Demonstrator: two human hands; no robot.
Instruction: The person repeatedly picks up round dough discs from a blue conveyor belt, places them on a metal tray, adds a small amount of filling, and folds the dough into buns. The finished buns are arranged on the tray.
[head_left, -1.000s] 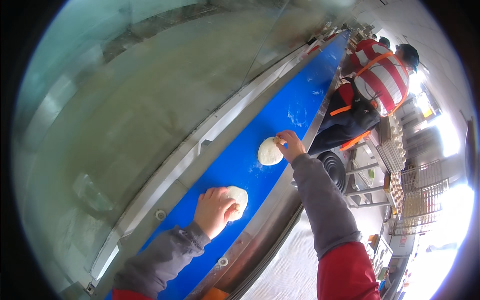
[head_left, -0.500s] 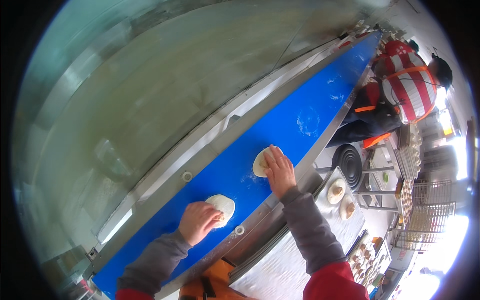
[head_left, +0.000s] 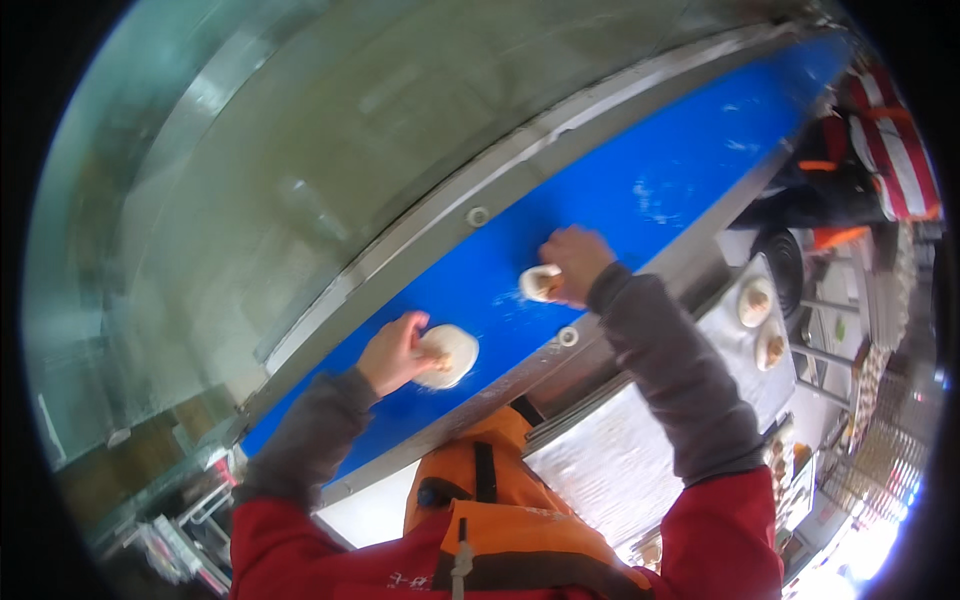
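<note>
- Here's the left dough round [head_left: 460, 350], flat on the blue belt [head_left: 690, 170], likely for support; the left hand [head_left: 393, 355] angles in over its edge, grip apart, thumb beside the tan filling [head_left: 436, 361].
- Over to the right dough piece [head_left: 533, 284], on the belt, edge raised, perhaps to cup its filling; the right hand [head_left: 582, 265] curls down over it, but blur leaves its grip impossible to tell.
- Far right, two topped rounds [head_left: 753, 302] lie face-up on a tray [head_left: 620, 450], apparently keeping their toppings in place.
</note>
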